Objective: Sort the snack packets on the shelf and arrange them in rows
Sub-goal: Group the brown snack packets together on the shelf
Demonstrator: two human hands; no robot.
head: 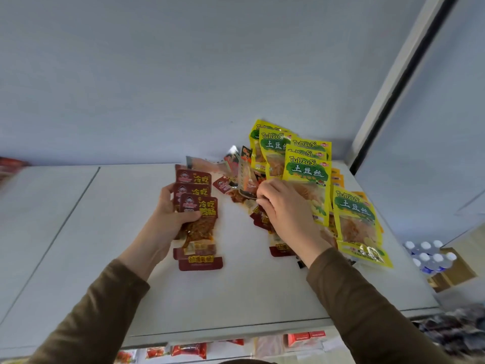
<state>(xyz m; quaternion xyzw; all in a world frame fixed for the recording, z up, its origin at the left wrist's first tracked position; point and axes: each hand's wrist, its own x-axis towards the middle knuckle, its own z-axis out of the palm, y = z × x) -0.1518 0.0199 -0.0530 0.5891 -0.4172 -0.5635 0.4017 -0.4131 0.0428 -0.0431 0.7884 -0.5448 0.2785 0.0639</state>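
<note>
Lower shelf (301, 340), nearest edge: red packets on a tier below, blurred, not identifiable.

White shelf (262, 290): work surface for the sort; its front part is bare.

Left hand (168, 214): fingers and thumb curled round a fanned stack of dark red packets (198, 219), thumb pressed across the front one. The stack is staggered so that several labels show, apparently a gathered batch of one kind, held together until a row can be laid.

Right hand (283, 208): reaching into the mixed pile (241, 177) at mid-shelf, fingertips bent and bunched at the packets there. Whether they already pinch one cannot be told. Another dark red packet (279, 249) lies partly under the wrist, which suggests the hand is picking out more of that kind.

Yellow packets (307, 177): overlapping, just right of the pile, running from a near packet lying flat to ones leaning upright at the back. They are already grouped by kind but loosely, not in straight rows.

Water bottles (427, 256): white-capped pack, off the shelf to the right, below.

Back wall (183, 74): plain, pale.

Task judged early: kinds partly separated, rows not formed.
</note>
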